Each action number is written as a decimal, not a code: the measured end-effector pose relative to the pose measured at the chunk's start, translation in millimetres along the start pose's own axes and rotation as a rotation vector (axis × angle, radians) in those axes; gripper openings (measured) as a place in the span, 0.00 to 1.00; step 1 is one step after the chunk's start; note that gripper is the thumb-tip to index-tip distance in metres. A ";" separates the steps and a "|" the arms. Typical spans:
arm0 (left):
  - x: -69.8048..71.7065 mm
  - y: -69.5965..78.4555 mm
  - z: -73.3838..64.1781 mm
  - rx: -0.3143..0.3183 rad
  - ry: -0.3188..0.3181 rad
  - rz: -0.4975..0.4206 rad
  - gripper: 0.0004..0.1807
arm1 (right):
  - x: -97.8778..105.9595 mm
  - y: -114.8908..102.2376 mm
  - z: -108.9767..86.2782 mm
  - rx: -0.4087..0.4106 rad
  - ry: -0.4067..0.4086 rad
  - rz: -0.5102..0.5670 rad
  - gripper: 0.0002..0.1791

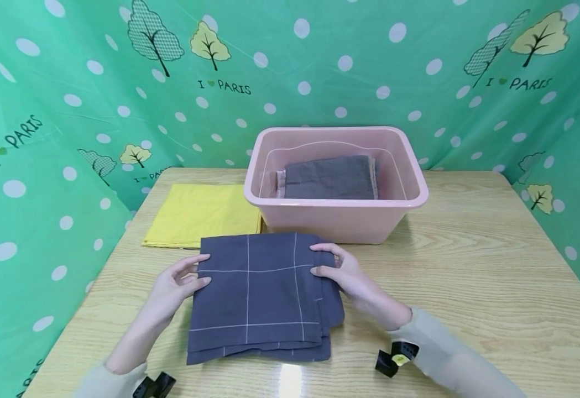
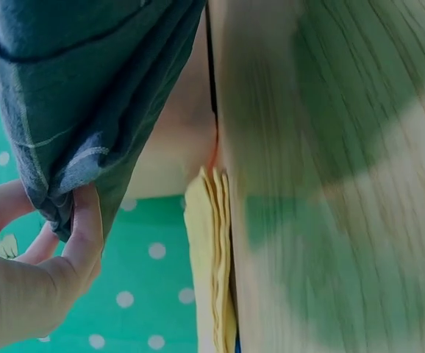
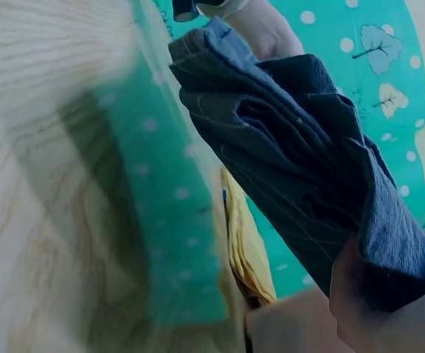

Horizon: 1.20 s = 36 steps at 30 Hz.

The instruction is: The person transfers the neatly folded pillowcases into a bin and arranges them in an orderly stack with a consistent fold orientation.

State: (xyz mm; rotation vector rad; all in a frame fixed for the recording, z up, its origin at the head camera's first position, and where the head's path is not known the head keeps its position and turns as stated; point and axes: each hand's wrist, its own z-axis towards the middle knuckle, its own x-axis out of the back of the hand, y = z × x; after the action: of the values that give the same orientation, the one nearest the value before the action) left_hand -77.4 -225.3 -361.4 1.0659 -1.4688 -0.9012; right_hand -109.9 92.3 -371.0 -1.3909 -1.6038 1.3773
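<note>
A navy-blue folded fabric with thin white grid lines (image 1: 255,293) occupies the lower centre of the head view, held between two hands: the left hand (image 1: 172,287) pinches its left edge, the right hand (image 1: 344,276) grips its right edge. Behind it, right of centre, stands a pale pink rectangular plastic tub (image 1: 319,224) containing a dark grey folded cloth (image 1: 327,179); a bright yellow folded cloth (image 1: 205,213) lies at centre left on the light wood-grain table (image 1: 494,249).

Likely faults: the layers, uneven along the right and lower edges, could slide apart or drop open, since only the two sides are supported; a loosened pinch would cause the same. Carried low and forward, the bundle might also catch the tub's rim or drag the yellow cloth.

The head view alone shows the tub's contents, but flattens height. Both wrist views reveal the navy fabric raised clear of the table; the right wrist view also exposes loose, gaping inner folds.
</note>
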 end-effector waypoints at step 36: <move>-60.4 29.5 8.2 -0.009 -0.060 -0.134 0.24 | 62.0 -17.0 -38.3 -0.011 0.089 -0.128 0.22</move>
State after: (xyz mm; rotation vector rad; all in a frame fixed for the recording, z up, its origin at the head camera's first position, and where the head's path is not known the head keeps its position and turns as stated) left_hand -87.4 -158.8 -354.0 1.1500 -1.4545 -1.0417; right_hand -97.4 164.4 -355.4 -1.3133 -1.6147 1.2174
